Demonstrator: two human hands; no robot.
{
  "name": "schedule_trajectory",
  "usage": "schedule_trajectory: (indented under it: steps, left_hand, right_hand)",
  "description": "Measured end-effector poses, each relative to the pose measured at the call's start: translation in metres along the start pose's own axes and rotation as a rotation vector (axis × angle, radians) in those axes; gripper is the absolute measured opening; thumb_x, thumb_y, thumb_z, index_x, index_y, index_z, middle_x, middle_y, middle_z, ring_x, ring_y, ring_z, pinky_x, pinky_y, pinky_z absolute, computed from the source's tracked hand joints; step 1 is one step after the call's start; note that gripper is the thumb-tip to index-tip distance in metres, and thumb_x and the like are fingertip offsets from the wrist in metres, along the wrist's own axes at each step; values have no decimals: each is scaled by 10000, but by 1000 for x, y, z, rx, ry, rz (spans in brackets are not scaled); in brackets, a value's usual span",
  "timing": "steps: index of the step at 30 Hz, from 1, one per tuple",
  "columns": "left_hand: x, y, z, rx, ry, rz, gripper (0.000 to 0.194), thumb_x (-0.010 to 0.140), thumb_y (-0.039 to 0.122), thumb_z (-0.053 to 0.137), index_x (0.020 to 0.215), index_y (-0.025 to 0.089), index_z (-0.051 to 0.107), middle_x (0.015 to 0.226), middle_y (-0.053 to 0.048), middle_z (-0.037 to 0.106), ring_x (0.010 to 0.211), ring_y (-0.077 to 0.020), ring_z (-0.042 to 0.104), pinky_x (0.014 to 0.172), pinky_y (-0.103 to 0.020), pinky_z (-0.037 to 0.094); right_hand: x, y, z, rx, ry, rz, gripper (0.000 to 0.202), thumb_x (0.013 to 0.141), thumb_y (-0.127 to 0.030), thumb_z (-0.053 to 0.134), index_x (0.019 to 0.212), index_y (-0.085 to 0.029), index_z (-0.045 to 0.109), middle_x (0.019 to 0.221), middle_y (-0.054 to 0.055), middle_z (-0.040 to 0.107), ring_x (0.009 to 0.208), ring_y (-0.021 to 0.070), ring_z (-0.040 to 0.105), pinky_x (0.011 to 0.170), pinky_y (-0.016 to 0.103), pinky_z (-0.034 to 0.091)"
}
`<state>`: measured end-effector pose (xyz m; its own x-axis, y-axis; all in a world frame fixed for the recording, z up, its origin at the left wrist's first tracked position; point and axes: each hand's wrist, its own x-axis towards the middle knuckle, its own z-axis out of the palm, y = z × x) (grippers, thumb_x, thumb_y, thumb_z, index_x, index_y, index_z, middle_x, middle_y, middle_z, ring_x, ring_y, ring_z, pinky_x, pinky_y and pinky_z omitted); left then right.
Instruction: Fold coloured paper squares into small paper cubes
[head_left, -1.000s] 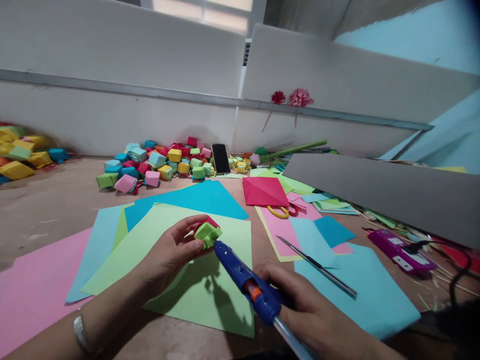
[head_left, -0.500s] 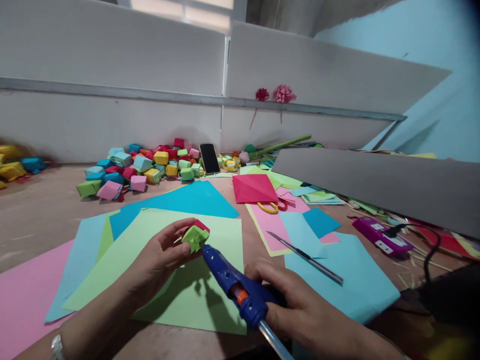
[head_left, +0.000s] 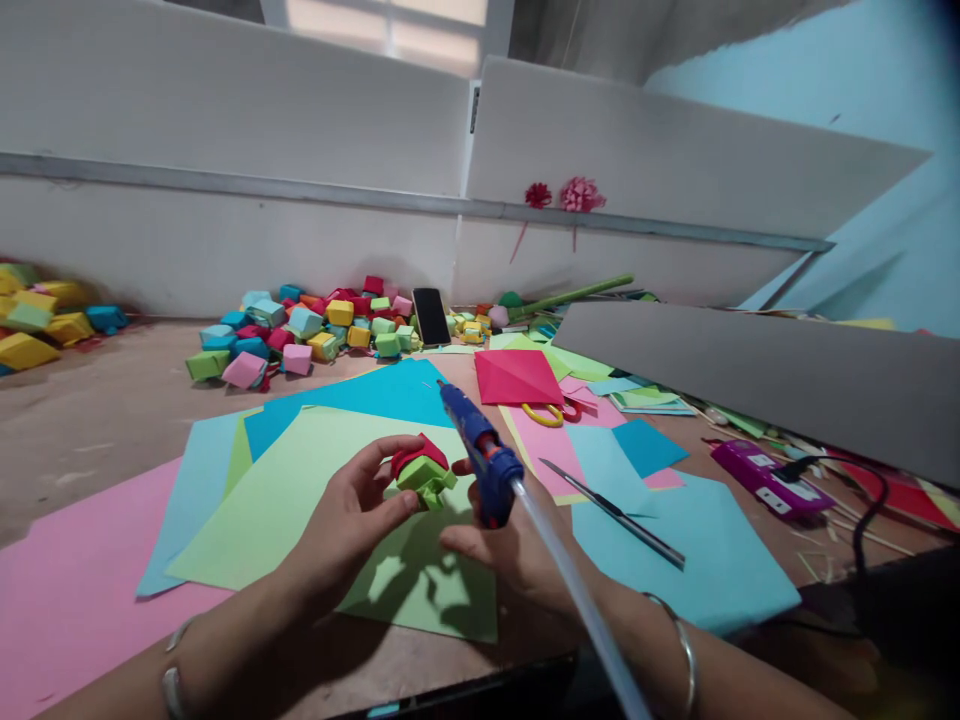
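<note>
A small folded paper box [head_left: 424, 474], red on top and light green below, is pinched between the thumb and fingers of my left hand [head_left: 352, 515]. My right hand [head_left: 529, 550] holds a blue hot glue gun [head_left: 480, 445], with a long clear glue stick [head_left: 574, 585] running out of its back. The gun's nozzle points away from me, beyond the box and apart from it. The right thumb and a fingertip reach out close to the box's right side. Below both hands lies a light green paper sheet [head_left: 270, 500].
Colored paper boxes [head_left: 296, 358] are heaped at the back left near a phone [head_left: 431, 317]. To the right lie a craft knife [head_left: 615, 512], a red paper square [head_left: 517, 377] over scissors [head_left: 544, 413], and a purple power strip [head_left: 769, 478] with a black cord. A grey board [head_left: 750, 365] slants behind.
The glue gun's nozzle has swung away from the paper box and now points forward. My right hand has moved left toward the box, which is turned to show more red.
</note>
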<state>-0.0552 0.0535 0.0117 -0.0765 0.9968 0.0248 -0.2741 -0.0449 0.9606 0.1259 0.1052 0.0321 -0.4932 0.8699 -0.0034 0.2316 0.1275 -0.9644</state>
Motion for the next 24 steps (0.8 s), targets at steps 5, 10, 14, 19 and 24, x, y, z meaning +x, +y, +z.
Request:
schedule_trajectory:
  steps: [5, 10, 14, 19, 24]
  left_hand:
    - [-3, 7, 4, 36, 37, 55, 370, 748, 193, 734, 1080, 236, 575, 1191, -69, 649, 1011, -236, 653, 798, -284, 534]
    - [-1, 6, 0, 5, 15, 52, 344, 749, 155, 709, 1059, 229, 579, 1043, -45, 691, 921, -200, 663, 781, -278, 530]
    - [0, 4, -4, -58, -63, 78, 345, 762, 171, 712, 1073, 222, 572, 1081, -67, 688, 982, -224, 656, 818, -307, 525]
    - [1, 4, -4, -73, -108, 90, 340, 788, 172, 714, 1090, 221, 563, 1064, -59, 674, 942, -190, 664, 809, -272, 527]
    - [4, 2, -5, -68, -97, 90, 328, 791, 154, 715, 1079, 216, 568, 1027, -44, 661, 884, -150, 647, 805, -261, 532]
  right_hand:
    - [9, 3, 15, 142, 46, -29, 333, 748, -276, 649, 1033, -211, 489, 781, -11, 558, 660, 147, 547, 589, 290, 448]
    - [18, -1, 17, 235, 0, -4, 465, 658, -269, 708, 1065, -210, 492, 1001, 59, 599, 691, 151, 581, 554, 283, 468]
    - [19, -2, 18, 369, -70, 20, 500, 618, -277, 778, 1039, -204, 520, 1048, 62, 624, 693, 137, 591, 570, 261, 471]
    - [20, 0, 19, 422, -79, 30, 521, 602, -317, 818, 1019, -211, 524, 1021, 69, 649, 824, 213, 642, 667, 324, 518]
    - [26, 5, 18, 365, -103, -45, 499, 602, -353, 827, 985, -214, 539, 1016, 65, 647, 889, 240, 644, 731, 365, 527]
